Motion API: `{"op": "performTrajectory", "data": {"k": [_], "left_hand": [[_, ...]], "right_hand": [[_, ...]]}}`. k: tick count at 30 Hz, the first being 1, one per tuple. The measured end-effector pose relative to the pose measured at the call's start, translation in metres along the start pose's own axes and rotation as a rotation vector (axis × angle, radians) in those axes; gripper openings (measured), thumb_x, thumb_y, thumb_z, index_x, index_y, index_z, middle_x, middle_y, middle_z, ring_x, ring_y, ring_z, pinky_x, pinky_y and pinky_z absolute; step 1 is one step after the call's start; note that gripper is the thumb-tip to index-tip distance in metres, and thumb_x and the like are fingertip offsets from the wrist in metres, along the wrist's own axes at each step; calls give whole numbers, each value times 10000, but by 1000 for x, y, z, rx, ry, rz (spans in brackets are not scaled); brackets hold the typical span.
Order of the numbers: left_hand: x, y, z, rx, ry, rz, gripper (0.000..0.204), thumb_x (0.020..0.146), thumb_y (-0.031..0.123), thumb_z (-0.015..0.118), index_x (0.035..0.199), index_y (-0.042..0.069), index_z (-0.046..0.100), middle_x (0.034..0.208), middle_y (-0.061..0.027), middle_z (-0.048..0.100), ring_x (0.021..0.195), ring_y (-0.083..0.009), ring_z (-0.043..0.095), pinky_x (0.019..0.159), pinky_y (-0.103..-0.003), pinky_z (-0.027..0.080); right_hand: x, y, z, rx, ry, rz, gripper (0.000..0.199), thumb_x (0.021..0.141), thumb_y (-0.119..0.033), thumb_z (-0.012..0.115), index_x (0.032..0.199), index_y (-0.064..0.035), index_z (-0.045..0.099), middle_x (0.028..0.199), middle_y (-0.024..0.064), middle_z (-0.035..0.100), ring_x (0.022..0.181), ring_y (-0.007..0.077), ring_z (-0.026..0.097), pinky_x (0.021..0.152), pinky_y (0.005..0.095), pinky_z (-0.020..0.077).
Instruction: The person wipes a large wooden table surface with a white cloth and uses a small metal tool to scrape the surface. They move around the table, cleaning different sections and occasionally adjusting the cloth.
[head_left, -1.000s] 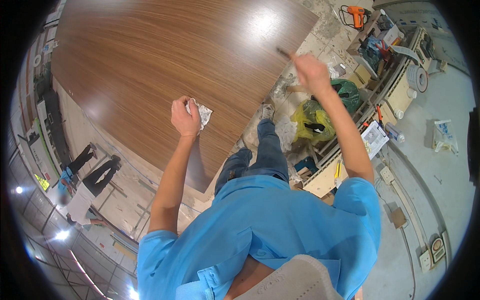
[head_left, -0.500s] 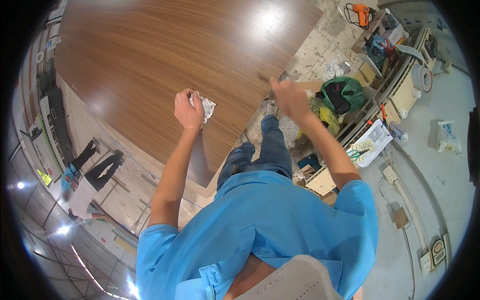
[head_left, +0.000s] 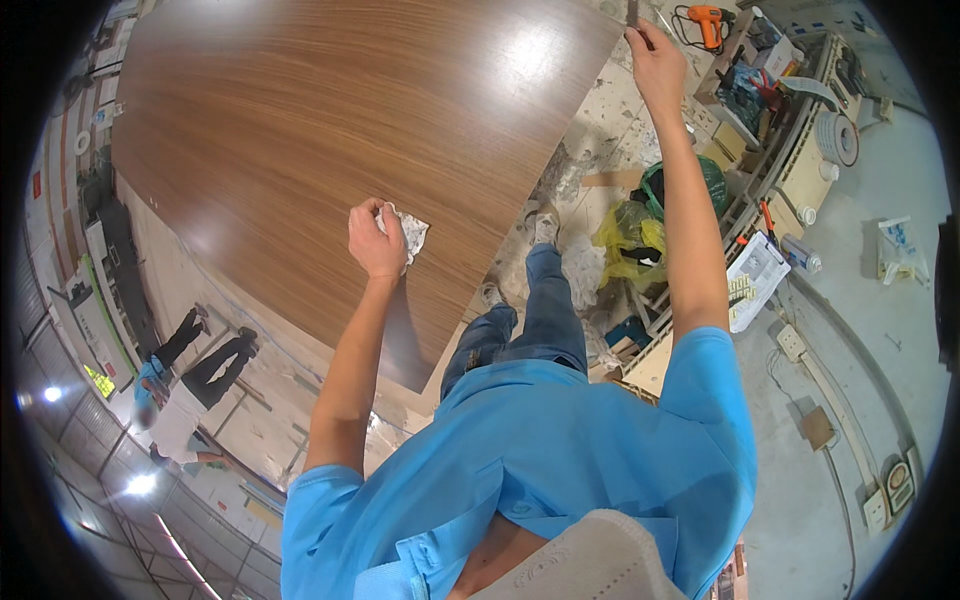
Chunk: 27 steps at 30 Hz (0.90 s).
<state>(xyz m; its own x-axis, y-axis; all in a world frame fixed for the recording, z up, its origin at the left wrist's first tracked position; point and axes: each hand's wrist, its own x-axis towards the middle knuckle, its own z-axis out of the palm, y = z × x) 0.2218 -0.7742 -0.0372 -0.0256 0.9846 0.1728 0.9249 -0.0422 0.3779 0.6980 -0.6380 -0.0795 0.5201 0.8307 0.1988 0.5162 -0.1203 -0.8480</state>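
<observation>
My left hand (head_left: 376, 243) rests on a large wood-grain panel (head_left: 330, 130). Its fingers are closed around a crumpled white wipe (head_left: 412, 232), pressed against the brown surface; whether it is paper or cloth I cannot tell. Stretched far forward, my right hand (head_left: 658, 72) pinches a thin dark strip (head_left: 632, 13) between thumb and fingers. The strip stands near the panel's far right corner, and its exact kind is not clear.
An orange heat gun (head_left: 708, 26) with a black cord lies beyond my right hand. Along the right stand a cluttered bench (head_left: 790, 190), a green bag (head_left: 708, 185) and a yellow bag (head_left: 630, 240). Two people (head_left: 185, 385) are off to the left.
My right hand has swung forward and away, from near the panel's right edge toward its far corner, carrying the thin dark strip. The left hand has stayed on the wipe in nearly the same place.
</observation>
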Motion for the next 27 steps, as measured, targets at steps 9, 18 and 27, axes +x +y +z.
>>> {"op": "performTrajectory", "data": {"k": [9,18,27], "left_hand": [[-2,0,0,-22,4,-4,150,999,211,674,1060,76,653,980,-113,653,955,-317,654,826,-448,510],[-2,-3,0,-20,9,20,156,994,217,679,1065,81,651,994,-108,661,958,-320,656,822,-446,511],[-1,-5,2,-31,24,39,158,991,220,685,1059,81,653,997,-115,669,968,-333,665,820,-457,520]], "right_hand": [[-40,-3,1,-220,-114,-483,251,976,-114,667,1205,-93,767,889,118,705,814,304,679,707,420,540],[-170,-57,-13,-238,-507,-627,270,937,-85,638,1177,-94,761,884,100,706,846,291,684,698,415,571],[6,12,7,-57,-25,-195,250,1016,-196,683,1181,-25,759,1036,178,762,974,325,729,839,399,551]]}}
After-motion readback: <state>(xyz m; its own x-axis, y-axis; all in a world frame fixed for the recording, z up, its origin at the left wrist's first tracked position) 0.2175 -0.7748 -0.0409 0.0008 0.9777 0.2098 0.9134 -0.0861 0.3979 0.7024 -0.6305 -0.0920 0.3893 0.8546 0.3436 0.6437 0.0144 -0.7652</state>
